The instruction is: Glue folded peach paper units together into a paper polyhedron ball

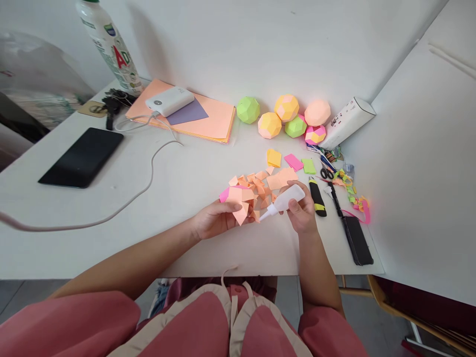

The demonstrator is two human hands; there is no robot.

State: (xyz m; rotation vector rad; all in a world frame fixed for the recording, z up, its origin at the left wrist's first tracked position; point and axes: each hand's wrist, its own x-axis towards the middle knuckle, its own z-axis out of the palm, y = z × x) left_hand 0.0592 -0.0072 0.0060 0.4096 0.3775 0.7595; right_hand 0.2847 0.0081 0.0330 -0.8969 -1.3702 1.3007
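Note:
My left hand (216, 218) is closed on a peach folded paper piece (240, 203), its thumb pressed on the paper. In my right hand (302, 210) is a white glue bottle (288, 198), tilted so that its nozzle points down and left. The nozzle tip is at a small peach flap at the lower right of the paper piece; whether they touch is hard to tell. Small peach paper pieces (258, 184) lie scattered just beyond my hands. A pink paper (224, 194) shows behind the held piece.
Several paper balls (286, 108) sit along the wall beside a white box (348, 121). Yellow (274, 158), pink and green slips lie mid-table. To the right are a cutter (317, 197), scissors (325, 173) and a black phone-like object (357, 240). A tablet (82, 157), cable and power bank (170, 101) are left.

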